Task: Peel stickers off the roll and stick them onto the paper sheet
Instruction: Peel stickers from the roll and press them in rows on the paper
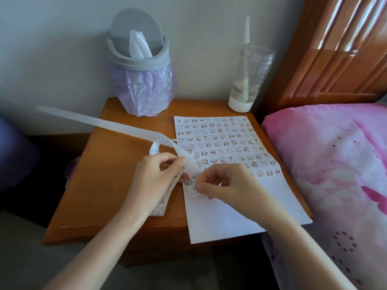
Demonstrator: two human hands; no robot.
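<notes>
Sticker is pinched between thumb and forefinger of the right hand, the other fingers curled, and is held at the surface of the paper sheet, near its left edge just below the filled rows; whether contact is made cannot be told. Sticker strip is gripped in the left hand, fingers curled round it, just beside the right hand at the sheet's left edge. Empty cut-outs are seen in the strip above the grip. The spent backing is carried up and off to the left, over the nightstand. The unpeeled length, with printed figures, hangs below the left hand onto the nightstand. The sheet's upper part is covered in sticker rows; the lower part is blank. Step judged: one sticker being placed, likely the start of a new row. Next move, as judged: the sticker is to be pressed flat and released in line with the rows, then the strip fed on and the next edge lifted. A lidded bin and a clear bottle are set at the wall; pink bedding is at right.
</notes>
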